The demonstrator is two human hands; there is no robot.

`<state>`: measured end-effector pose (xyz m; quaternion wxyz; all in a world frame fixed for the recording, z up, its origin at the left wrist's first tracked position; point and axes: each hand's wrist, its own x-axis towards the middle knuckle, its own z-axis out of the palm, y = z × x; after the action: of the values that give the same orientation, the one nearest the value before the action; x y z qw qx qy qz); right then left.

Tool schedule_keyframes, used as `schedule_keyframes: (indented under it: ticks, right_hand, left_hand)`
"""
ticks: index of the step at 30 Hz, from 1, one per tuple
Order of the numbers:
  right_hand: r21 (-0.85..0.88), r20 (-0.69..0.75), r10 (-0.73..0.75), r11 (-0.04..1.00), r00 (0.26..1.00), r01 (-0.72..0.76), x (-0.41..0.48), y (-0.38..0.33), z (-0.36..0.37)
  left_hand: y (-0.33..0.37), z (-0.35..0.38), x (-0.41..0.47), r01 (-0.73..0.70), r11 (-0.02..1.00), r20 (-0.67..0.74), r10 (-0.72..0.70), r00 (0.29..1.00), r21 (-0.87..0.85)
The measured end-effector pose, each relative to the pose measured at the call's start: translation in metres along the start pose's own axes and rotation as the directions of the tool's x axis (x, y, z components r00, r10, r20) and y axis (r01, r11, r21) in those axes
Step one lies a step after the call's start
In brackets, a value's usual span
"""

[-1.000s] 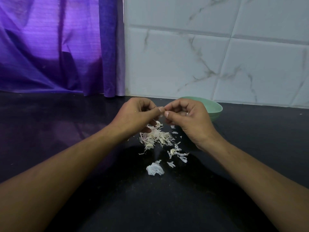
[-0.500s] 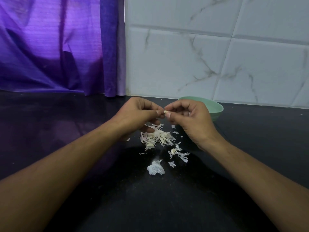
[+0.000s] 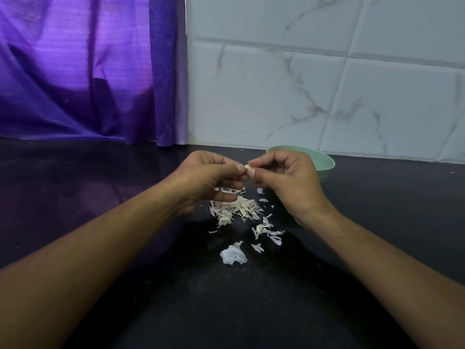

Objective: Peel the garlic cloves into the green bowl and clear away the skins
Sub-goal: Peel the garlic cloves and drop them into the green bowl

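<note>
At 10 o'clock hangs the purple curtain (image 3: 75, 71). The left hand (image 3: 208, 177) hovers over the black counter (image 3: 75, 197), with thumb and forefinger curled in a pinch on 1 end of a garlic clove (image 3: 247, 167). The right hand (image 3: 284, 182) pinches the other end, fingers curled tight. 1 second ago the thumbs met and hid the clove; now its pale tip shows between them, though the hands have hardly shifted. The skin is probably coming loose. The green bowl (image 3: 327, 164) sits at 2 o'clock of the right hand, its contents hidden. The skins (image 3: 236, 209) lie heaped at 6 o'clock, not yet cleared.
</note>
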<state>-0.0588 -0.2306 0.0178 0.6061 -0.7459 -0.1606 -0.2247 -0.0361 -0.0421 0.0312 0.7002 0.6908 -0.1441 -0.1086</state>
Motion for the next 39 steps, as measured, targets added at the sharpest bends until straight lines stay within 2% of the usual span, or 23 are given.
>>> schedule_keyframes:
  ticks: [15, 19, 24, 30, 34, 39]
  right_hand:
    - [0.017, 0.055, 0.008, 1.000, 0.998, -0.009, -0.002, -0.003, 0.002]
    - [0.145, 0.058, 0.108, 0.983, 0.992, -0.115, -0.005, -0.005, 0.005]
    - [0.247, 0.138, 0.214, 0.938, 0.967, -0.243, -0.006, -0.004, 0.006]
    - [0.474, 0.087, 0.261, 0.838, 0.961, -0.271, 0.005, -0.016, -0.005]
    - [0.406, 0.066, 0.262, 0.875, 0.963, -0.266, 0.002, -0.016, -0.007]
    - [0.367, 0.042, 0.266, 0.892, 0.963, -0.262, 0.002, -0.019, -0.008]
  left_hand:
    - [0.002, 0.006, -0.001, 0.017, 0.999, -0.119, -0.011, 0.993, 0.049]
    - [0.003, 0.008, -0.001, 0.018, 0.999, -0.109, -0.013, 0.994, 0.041]
    - [0.002, 0.009, -0.001, 0.018, 0.998, -0.081, -0.013, 0.997, 0.057]
    - [-0.005, 0.008, -0.004, -0.046, 0.956, -0.050, 0.063, 0.997, 0.289]
    - [-0.002, 0.003, -0.002, -0.128, 0.914, -0.091, 0.176, 0.980, 0.384]
    - [-0.001, 0.000, -0.005, -0.224, 0.785, -0.071, 0.321, 0.944, 0.577]
